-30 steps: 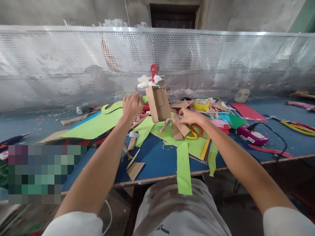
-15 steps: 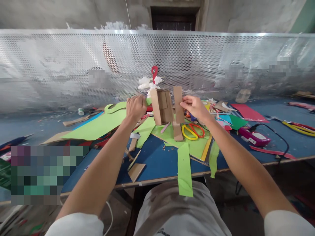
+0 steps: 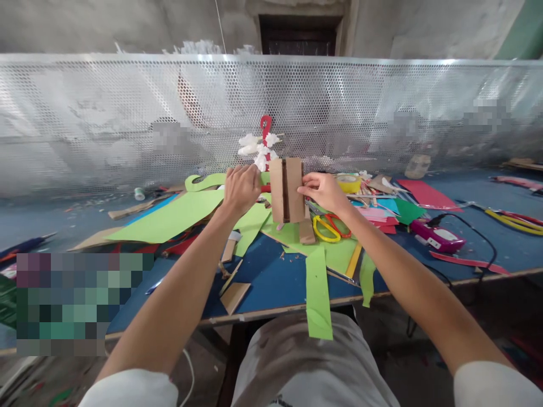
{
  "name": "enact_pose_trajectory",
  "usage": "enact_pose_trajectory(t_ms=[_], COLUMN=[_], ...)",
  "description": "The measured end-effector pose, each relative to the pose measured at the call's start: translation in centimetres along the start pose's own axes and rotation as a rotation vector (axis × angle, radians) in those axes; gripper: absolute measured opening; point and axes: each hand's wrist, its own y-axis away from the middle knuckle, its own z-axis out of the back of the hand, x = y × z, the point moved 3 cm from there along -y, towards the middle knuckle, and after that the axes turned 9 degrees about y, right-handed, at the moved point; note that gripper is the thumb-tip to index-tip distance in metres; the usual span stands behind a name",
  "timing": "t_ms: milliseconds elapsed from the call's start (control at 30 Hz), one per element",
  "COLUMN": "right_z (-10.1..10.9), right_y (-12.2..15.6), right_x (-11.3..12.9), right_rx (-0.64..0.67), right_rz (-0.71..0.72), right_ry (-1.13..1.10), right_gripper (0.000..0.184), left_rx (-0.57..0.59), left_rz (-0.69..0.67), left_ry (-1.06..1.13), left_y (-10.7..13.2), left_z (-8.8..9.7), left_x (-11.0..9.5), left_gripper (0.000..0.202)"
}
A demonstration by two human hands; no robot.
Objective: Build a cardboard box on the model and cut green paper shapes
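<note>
My left hand (image 3: 241, 189) is closed beside a small open-sided cardboard box (image 3: 277, 189), which moves along with it; the exact grip is hidden behind the fingers. A short red piece (image 3: 265, 188) shows between that hand and the box. Between thumb and fingers, my right hand (image 3: 324, 193) pinches a flat cardboard strip (image 3: 294, 189) by its right edge. The strip lies upright over the right part of the box's open face, leaving a narrow dark slot. Below the box are another cardboard piece (image 3: 307, 233) and scissors with yellow and orange handles (image 3: 326, 229).
Green paper sheets (image 3: 173, 217) and a hanging green strip (image 3: 319, 294) lie on the blue table (image 3: 263, 285). White flowers on a red stem (image 3: 263, 148) stand behind. Yellow tape (image 3: 348, 183), a magenta device (image 3: 439, 234) and pliers (image 3: 515, 220) lie right. A perforated metal screen (image 3: 271, 90) borders the back.
My right hand has brought the cardboard strip left, from beside the box to over its open face. The left hand and the box have shifted slightly right, and the box has turned.
</note>
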Motion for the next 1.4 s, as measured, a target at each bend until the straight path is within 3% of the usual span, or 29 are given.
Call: enact_pose_trajectory(t_ms=[500,1133,1400], right_z=[-0.3,-0.4,0.0], right_y=[0.3,0.6,1.1], right_x=[0.5,0.2,1.4], right_rx=[-0.005,-0.021,-0.060], right_rz=[-0.023,-0.027,0.018], right_ry=[0.052,0.055,0.207], right_gripper=[0.025,0.030,0.030], left_rx=[-0.015,0.000,0.005], left_rz=[-0.033,-0.001,0.000], left_ry=[0.037,0.077,0.077], left_y=[-0.2,-0.1,-0.1], left_z=[0.1,-0.3,-0.3], left_x=[-0.7,-0.8,-0.7], left_gripper=[0.028,0.029,0.030])
